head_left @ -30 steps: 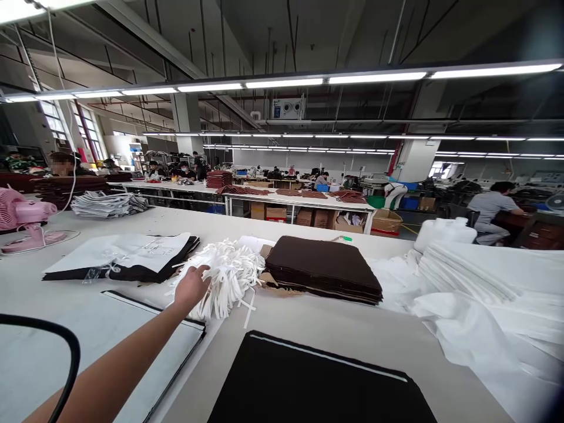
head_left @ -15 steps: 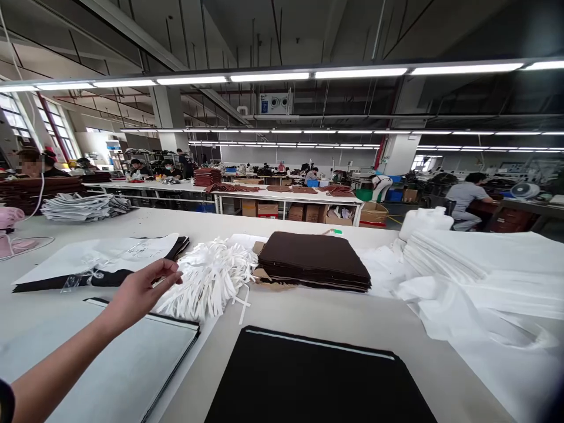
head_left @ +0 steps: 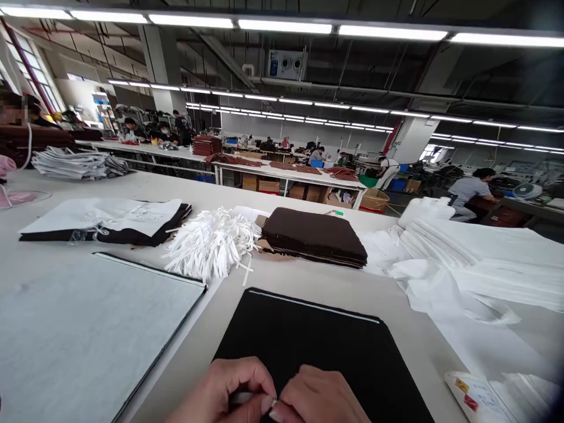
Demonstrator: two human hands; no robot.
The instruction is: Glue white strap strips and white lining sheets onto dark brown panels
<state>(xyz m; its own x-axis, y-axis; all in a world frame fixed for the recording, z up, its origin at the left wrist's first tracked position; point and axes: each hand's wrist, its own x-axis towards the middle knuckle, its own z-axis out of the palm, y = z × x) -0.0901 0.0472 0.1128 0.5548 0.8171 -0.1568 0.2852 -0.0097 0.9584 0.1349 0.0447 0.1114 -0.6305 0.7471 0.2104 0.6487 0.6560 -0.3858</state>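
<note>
At the bottom centre, the left hand point(head_left: 219, 392) and right hand point(head_left: 321, 398) curl inward, fingertips meeting to pinch a small white strip point(head_left: 241, 398) over a black fabric panel point(head_left: 308, 335).

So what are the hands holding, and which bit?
The left hand and right hand pinch what looks like a small white strip above the black cloth; which part is hidden.
</note>
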